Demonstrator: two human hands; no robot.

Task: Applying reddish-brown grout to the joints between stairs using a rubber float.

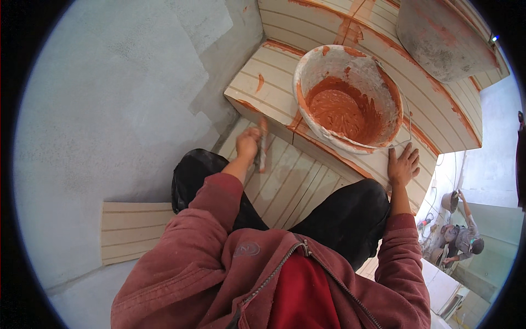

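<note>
A pale grey plastered wall (126, 109) stands on the left; a distant grey-clothed person (464, 237) (tiny, far right) is near a round grey bucket (450, 202).

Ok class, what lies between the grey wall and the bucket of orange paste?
In the head view, pale striped tile, with an orange smear on it, lies between the wall and the bucket.

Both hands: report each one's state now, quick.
Left hand: closed around an orange-smeared tool.
Right hand: open, resting on the tiled step.
</note>
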